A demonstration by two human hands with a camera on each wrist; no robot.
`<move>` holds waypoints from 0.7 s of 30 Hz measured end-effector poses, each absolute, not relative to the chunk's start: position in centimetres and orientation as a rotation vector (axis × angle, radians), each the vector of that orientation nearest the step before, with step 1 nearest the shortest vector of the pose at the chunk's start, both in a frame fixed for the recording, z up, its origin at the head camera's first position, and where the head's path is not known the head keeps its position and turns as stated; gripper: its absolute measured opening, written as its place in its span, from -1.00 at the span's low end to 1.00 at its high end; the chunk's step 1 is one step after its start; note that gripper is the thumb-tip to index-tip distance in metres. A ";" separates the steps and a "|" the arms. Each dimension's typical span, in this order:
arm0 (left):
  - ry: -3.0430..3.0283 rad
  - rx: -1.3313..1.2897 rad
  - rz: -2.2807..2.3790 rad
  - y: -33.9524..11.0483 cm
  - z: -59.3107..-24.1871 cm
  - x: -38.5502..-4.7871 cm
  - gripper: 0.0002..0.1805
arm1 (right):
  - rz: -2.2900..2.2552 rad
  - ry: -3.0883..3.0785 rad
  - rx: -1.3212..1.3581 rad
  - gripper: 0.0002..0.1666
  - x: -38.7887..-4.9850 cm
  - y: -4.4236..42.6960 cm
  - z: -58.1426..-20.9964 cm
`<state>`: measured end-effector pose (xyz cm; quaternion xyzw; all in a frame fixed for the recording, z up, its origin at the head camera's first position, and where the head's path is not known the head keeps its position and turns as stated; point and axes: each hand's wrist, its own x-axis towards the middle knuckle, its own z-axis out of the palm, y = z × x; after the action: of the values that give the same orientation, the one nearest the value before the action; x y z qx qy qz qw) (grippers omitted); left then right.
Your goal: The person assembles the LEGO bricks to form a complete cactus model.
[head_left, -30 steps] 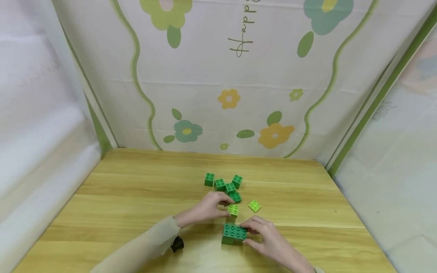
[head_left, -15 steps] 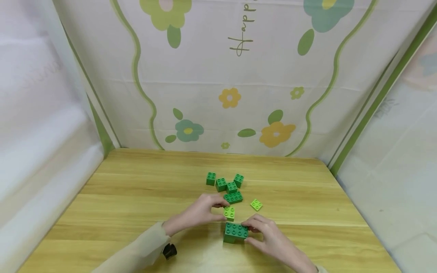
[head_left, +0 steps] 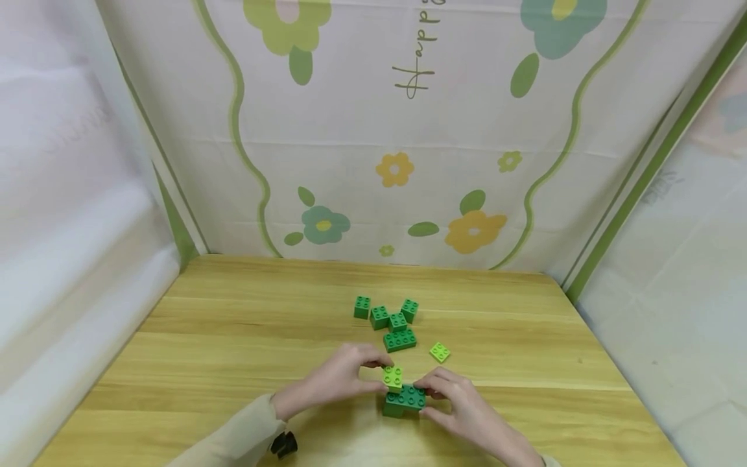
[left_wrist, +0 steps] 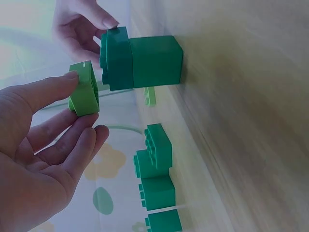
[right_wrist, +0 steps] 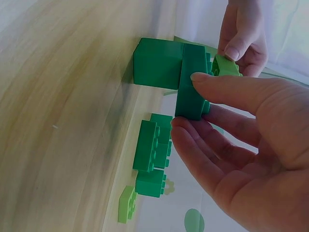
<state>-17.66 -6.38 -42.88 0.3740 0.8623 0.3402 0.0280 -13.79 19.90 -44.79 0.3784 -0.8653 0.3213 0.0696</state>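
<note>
Your left hand pinches a lime brick; your right hand grips the green block's end between thumb and fingers.

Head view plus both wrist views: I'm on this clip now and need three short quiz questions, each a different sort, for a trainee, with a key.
1. Open: What does the left hand have in its grip?
2. True or false: The flat lime piece lies apart from the loose dark green blocks.
3. Multiple choice: Seen from the head, where does the right hand hold the green stack?
A) By the lower block
B) By the left end of the upper block
C) By the right end of the upper block

Key:
1. A lime block, pinched near the stack's studded top.
2. True.
3. C.
</note>
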 end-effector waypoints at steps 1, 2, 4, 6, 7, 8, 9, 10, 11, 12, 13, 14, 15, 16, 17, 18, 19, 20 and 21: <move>2.659 1.162 1.054 -6.4 -42.9 -17.6 -0.64 | 0.971 -2.605 1.140 -0.57 -13.8 19.9 -44.8; 2.657 1.168 1.057 -6.3 -43.0 -17.5 -0.64 | 0.977 -2.603 1.144 -0.57 -13.8 19.9 -44.8; 2.649 1.174 1.069 -6.3 -43.1 -17.4 -0.66 | 0.984 -2.599 1.149 -0.57 -13.9 19.9 -44.8; 2.639 1.171 1.076 -6.2 -43.2 -17.3 -0.66 | 0.994 -2.597 1.155 -0.56 -13.9 19.9 -44.8; 2.634 1.164 1.076 -6.1 -43.2 -17.2 -0.67 | 0.997 -2.594 1.157 -0.56 -13.9 19.9 -44.9; 2.630 1.160 1.076 -6.1 -43.3 -17.2 -0.67 | 1.001 -2.591 1.161 -0.56 -13.9 19.9 -44.9; 2.626 1.155 1.074 -6.0 -43.3 -17.1 -0.67 | 1.004 -2.588 1.163 -0.56 -13.9 19.9 -44.9; 2.625 1.149 1.071 -6.0 -43.3 -17.1 -0.66 | 1.005 -2.584 1.166 -0.55 -13.9 19.9 -44.9; 2.622 1.143 1.069 -6.0 -43.3 -17.0 -0.66 | 1.005 -2.581 1.168 -0.55 -13.9 19.9 -45.0; 2.624 1.140 1.064 -5.9 -43.3 -17.0 -0.66 | 1.003 -2.578 1.169 -0.55 -13.9 19.9 -45.0; 2.625 1.137 1.062 -5.9 -43.3 -17.0 -0.65 | 1.001 -2.576 1.170 -0.55 -13.9 19.9 -45.0; 2.627 1.136 1.058 -5.9 -43.4 -16.9 -0.65 | 1.000 -2.577 1.168 -0.54 -13.9 19.9 -45.0; 2.629 1.134 1.054 -5.9 -43.3 -16.9 -0.65 | 1.000 -2.580 1.165 -0.54 -13.9 19.9 -44.9; 2.629 1.133 1.053 -5.9 -43.3 -16.8 -0.65 | 0.998 -2.583 1.162 -0.54 -13.9 19.8 -44.9; 2.628 1.132 1.052 -5.9 -43.3 -16.8 -0.64 | 0.998 -2.587 1.158 -0.54 -13.9 19.8 -44.9; 2.631 1.136 1.050 -5.9 -43.4 -16.8 -0.64 | 0.999 -2.591 1.155 -0.53 -13.9 19.8 -44.9; 2.631 1.138 1.051 -5.8 -43.4 -16.8 -0.64 | 0.999 -2.594 1.153 -0.53 -13.9 19.8 -44.9; 2.632 1.144 1.052 -5.8 -43.4 -16.8 -0.64 | 1.000 -2.597 1.152 -0.54 -13.9 19.8 -44.8; 2.634 1.150 1.054 -5.8 -43.5 -16.7 -0.64 | 1.000 -2.600 1.150 -0.54 -13.9 19.8 -44.8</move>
<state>-16.74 -5.81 -43.48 0.3755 0.8597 0.3439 0.0402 -13.90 19.81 -44.83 0.3809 -0.8609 0.3313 0.0639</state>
